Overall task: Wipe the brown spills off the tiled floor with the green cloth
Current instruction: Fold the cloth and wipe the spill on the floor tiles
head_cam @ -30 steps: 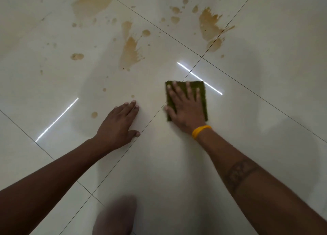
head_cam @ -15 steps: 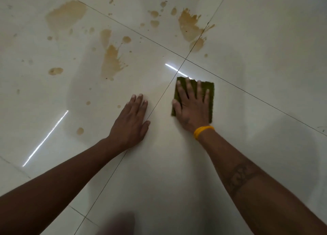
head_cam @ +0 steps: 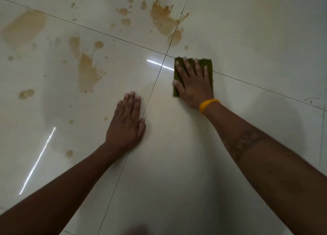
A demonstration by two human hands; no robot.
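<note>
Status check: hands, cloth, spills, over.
Right hand flat on square green cloth, pressing. Left hand flat on cream tiled floor. Brown spills unwiped beyond the cloth. Nothing in the way.

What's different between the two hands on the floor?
The right hand lies on the green cloth with fingers spread; the left hand rests on bare tile with fingers together. The right wrist wears a yellow band; the left wrist is bare. The right hand sits farther forward, just below the big splash; the left sits nearer the person. Both lie flat, palm down.
</note>
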